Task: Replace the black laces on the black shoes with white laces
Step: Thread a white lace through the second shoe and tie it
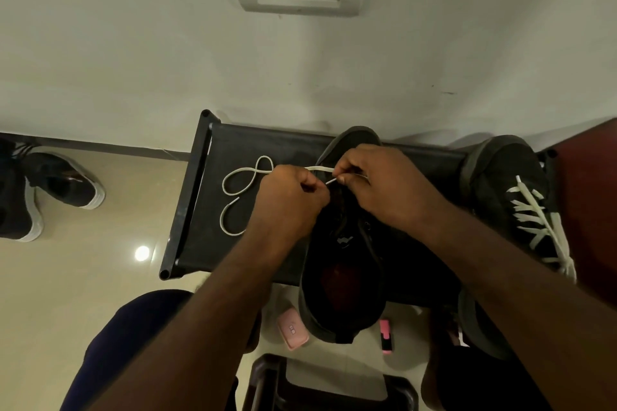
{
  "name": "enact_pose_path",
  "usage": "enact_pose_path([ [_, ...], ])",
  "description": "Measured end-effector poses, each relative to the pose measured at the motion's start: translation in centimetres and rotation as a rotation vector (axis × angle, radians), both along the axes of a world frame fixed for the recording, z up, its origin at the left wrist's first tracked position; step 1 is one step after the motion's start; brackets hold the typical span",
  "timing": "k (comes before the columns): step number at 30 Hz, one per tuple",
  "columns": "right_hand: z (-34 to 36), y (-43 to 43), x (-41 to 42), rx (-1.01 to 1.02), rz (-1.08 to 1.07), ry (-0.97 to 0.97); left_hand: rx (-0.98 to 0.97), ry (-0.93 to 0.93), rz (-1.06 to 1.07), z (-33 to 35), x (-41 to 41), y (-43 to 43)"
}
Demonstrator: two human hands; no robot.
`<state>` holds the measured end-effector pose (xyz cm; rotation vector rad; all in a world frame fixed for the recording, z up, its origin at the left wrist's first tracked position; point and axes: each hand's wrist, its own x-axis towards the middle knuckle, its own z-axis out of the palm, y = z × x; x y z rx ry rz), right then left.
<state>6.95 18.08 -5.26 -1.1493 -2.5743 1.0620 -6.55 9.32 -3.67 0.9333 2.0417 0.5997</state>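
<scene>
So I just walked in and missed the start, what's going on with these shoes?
A person is threading a white lace into the black shoe on the dark rack. Both hands work near its toe end: the right hand pinches the lace tip, and the left hand is closed beside it. The other shoe, at the right, already has white laces.
</scene>
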Motion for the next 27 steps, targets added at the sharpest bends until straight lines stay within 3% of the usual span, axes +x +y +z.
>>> enact_pose_path([
  [3, -0.16, -0.06, -0.22, 0.025, -0.007, -0.008, -0.004, -0.1, 0.0, -0.02, -0.71, -0.18],
  [19, -0.18, 0.19, -0.51, 0.058, 0.093, -0.021, -0.004, -0.183, 0.015, -0.36, -1.08, -0.6],
  [27, -0.5, 0.27, -0.53, 0.042, 0.066, 0.003, 0.023, -0.137, 0.0, -0.29, -0.84, -0.6],
])
